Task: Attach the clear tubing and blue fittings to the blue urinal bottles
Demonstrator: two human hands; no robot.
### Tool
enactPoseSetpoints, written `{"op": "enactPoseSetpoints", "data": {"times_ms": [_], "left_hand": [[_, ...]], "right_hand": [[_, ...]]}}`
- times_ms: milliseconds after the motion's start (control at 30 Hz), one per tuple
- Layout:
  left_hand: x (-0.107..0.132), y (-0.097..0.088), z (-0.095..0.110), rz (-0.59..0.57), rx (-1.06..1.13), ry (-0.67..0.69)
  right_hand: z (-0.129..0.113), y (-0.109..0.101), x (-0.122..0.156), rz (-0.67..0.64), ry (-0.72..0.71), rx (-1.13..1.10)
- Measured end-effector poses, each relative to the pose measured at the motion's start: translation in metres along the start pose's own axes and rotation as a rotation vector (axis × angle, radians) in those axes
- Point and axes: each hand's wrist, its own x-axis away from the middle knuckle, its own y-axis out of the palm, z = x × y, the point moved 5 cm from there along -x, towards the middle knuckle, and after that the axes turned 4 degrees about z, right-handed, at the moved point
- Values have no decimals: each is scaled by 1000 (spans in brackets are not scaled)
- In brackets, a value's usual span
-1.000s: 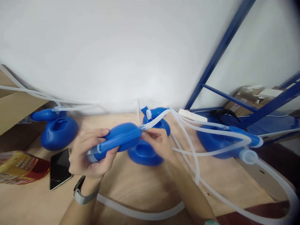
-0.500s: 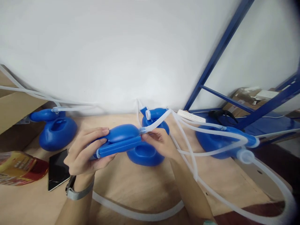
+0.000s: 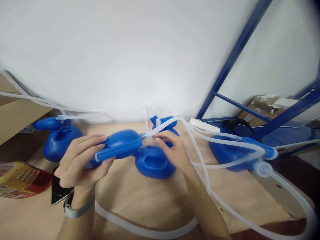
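Note:
My left hand [image 3: 80, 163] is wrapped around a blue plastic container [image 3: 117, 146], held lengthwise above the table, with a grey watch on the wrist. A thin translucent tube [image 3: 162, 126] enters the container's right end. My right hand [image 3: 172, 150] pinches that thin tube with its fingertips just right of the joint. Directly behind my right hand another blue container [image 3: 152, 163] rests on the wooden table [image 3: 155, 200].
More blue containers sit at the left [image 3: 60, 138] and right [image 3: 232, 151], linked by thick translucent hoses [image 3: 287, 186]. A phone [image 3: 56, 193] and red-yellow packet [image 3: 22, 180] lie at left. A cardboard box [image 3: 17, 113], white power strip [image 3: 205, 126] and blue shelf frame [image 3: 230, 63] border the table.
My left hand has carried the container to the left and slightly up. My right hand's fingers have slid a little along the thin tube, away from the container's end.

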Motion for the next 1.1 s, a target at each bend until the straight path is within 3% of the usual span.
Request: {"op": "enactPoseSetpoints", "data": {"times_ms": [67, 133, 233, 333, 500, 567, 667, 767, 967, 1100], "left_hand": [[-7, -3, 6, 32, 25, 28], [-13, -5, 6, 15, -23, -12], [-17, -17, 0, -32, -194, -87], [-16, -30, -1, -173, -198, -92], [6, -38, 27, -400, -162, 243], [26, -26, 45, -473, -167, 421], [62, 4, 70, -546, -82, 663], [94, 38, 75, -643, -51, 806], [113, 67, 43, -714, -137, 842], [125, 84, 37, -828, -128, 798]], "right_hand": [[-6, -16, -1, 258, -162, 285], [-7, -22, -2, 292, -278, 484], [8, -15, -4, -60, -294, 640], [38, -16, 3, -397, -112, 741], [89, -36, 33, -595, 300, 538], [106, -37, 51, -592, 372, 414], [122, -30, 73, -434, 377, 264], [127, -18, 88, -324, 343, 203], [117, -9, 99, -210, 379, 237], [119, 1, 106, -195, 415, 288]]}}
